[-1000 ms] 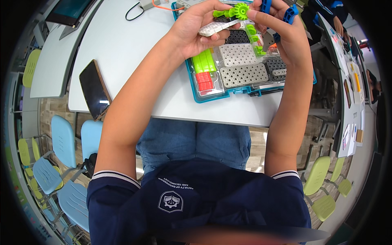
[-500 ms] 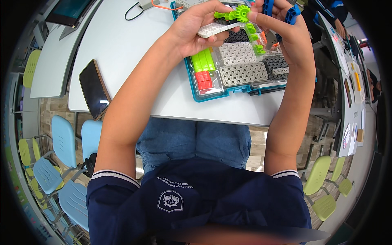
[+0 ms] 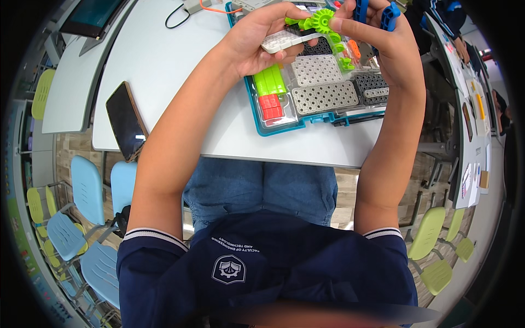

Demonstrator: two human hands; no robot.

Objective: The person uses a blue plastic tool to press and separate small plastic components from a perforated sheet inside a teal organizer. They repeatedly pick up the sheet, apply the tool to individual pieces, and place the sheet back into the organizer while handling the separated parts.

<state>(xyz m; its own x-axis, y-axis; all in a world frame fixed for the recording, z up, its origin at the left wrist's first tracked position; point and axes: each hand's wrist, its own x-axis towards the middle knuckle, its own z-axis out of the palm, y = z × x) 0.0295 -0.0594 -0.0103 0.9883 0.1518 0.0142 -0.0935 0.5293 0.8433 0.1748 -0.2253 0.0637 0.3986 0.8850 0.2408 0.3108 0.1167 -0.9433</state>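
My left hand (image 3: 261, 34) is closed around a white perforated plate (image 3: 284, 41), tilted above the parts case. A bright green gear (image 3: 322, 21) sits at the end of other green pieces over that plate. The thumb of my right hand (image 3: 383, 41) presses against the gear's right edge, its fingers bent. One blue plastic piece (image 3: 361, 10) sticks up between the right fingers, and a second blue piece (image 3: 389, 17) lies against them. How these pieces join is hidden by the fingers.
Under my hands lies a teal-edged parts case (image 3: 276, 131) with grey plates (image 3: 325, 97), green blocks (image 3: 269, 82) and red blocks (image 3: 270, 107). A phone (image 3: 127, 120) rests at the table's left edge. An orange cable (image 3: 219, 9) runs at the back. Blue chairs (image 3: 87, 188) stand left.
Both hands have shifted very slightly, with the white plate and green gear a little further left. More of an orange part in the case shows beside the right hand.
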